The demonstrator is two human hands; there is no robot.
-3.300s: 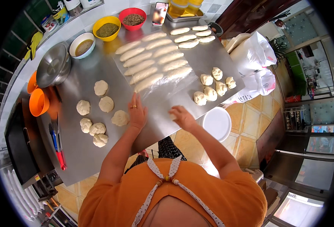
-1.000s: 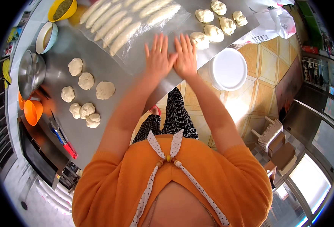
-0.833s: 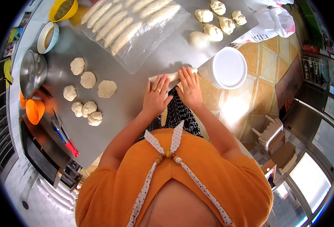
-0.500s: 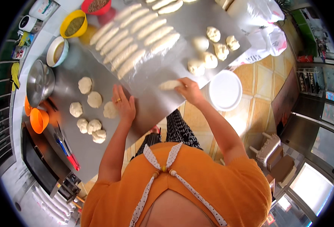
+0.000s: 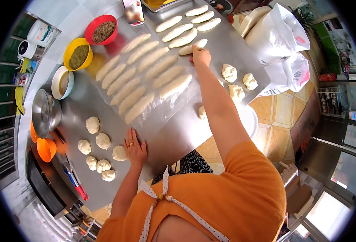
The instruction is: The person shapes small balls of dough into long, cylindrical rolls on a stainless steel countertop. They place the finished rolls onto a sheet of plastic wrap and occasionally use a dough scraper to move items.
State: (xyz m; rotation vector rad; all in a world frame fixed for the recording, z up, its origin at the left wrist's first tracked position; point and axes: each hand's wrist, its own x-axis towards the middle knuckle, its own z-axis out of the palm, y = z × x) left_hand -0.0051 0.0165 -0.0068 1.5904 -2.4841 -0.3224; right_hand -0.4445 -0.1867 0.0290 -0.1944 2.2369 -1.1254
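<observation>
My right hand [image 5: 201, 56] is stretched out to the far part of the metal table [image 5: 178, 141], its fingers closed around a rolled dough strip [image 5: 187, 49]. That strip lies at the near end of a group of uncovered dough strips [image 5: 185, 39]. Flat on the table near the front edge rests my left hand [image 5: 135, 151], fingers extended and holding nothing. Just left of it sits a dough ball [image 5: 120, 153], with several more dough balls [image 5: 103, 141] beyond. Another row of dough strips [image 5: 141, 108] lies under clear plastic film between my hands.
Several dough lumps [image 5: 236, 93] sit along the right edge, partly hidden by my forearm. Red [image 5: 101, 30], yellow [image 5: 78, 54] and pale blue bowls [image 5: 62, 82] line the left side with a steel bowl [image 5: 46, 113]. White sacks [image 5: 274, 36] stand at right; a white bucket [image 5: 250, 123] is below.
My right hand has carried the dough strip from the table's near edge to the far group. My left hand stays flat on the table. The view has shifted slightly.
</observation>
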